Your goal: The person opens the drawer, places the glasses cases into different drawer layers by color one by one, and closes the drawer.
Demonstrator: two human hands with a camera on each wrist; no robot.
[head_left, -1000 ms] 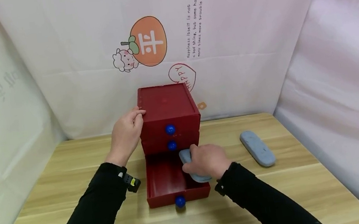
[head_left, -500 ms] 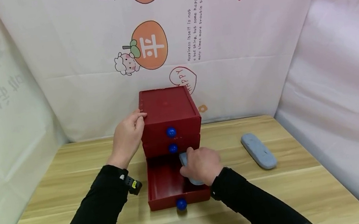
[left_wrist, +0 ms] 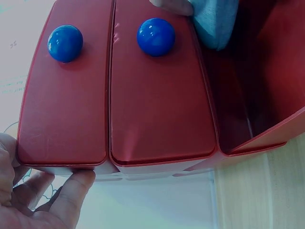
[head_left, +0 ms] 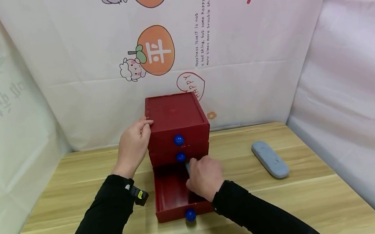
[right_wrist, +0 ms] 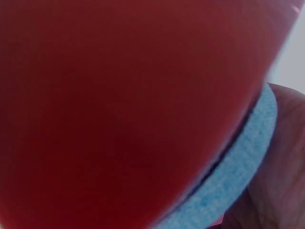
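A red drawer unit [head_left: 176,112] with blue knobs stands on the table, its bottom drawer [head_left: 171,195] pulled out and the two above closed. My left hand [head_left: 134,142] holds the unit's upper left edge; in the left wrist view its thumb and fingers [left_wrist: 71,195] are at the corner. Over the right side of the open drawer, my right hand [head_left: 206,176] grips a blue-grey, glasses-case-like oblong [left_wrist: 214,21]. That case is mostly hidden by the hand in the head view. The right wrist view shows its rounded edge beside the palm [right_wrist: 286,157].
A second grey-blue oblong case [head_left: 270,159] lies on the wooden table [head_left: 314,199], right of the drawer unit. Printed white cloth [head_left: 242,45] hangs behind and at both sides. A blue knob [head_left: 190,215] juts from the open drawer's front.
My right hand has moved left with the case, further over the drawer, and now covers most of it. The left hand keeps its place on the unit. The head view has tilted slightly.
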